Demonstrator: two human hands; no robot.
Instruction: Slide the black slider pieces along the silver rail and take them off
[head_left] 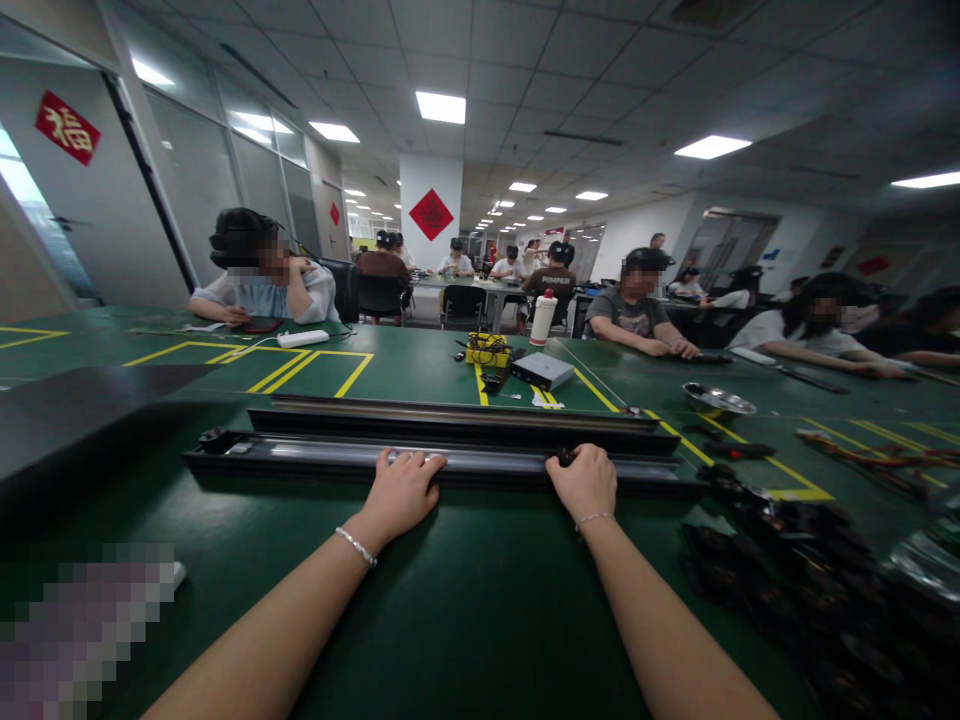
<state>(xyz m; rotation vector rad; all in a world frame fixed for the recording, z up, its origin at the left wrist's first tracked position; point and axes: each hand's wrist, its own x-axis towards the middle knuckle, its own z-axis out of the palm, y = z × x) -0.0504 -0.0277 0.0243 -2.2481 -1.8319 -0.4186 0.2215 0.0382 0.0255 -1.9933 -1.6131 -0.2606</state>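
Observation:
A long black channel-shaped rail with a shiny greyish strip along its inside lies across the table in front of me. My left hand grips its near wall around the middle, fingertips over the edge and thumb on my side. Farther right, my right hand pinches a small black part at the same rail; its exact shape is mostly covered by my fingers. A black fitting sits at the rail's left end. Behind it, a second black rail lies parallel.
Many black parts are heaped at right, near a metal bowl and wires. Beyond the rails are a grey box, a yellow box and a white bottle. Several people sit around the tables.

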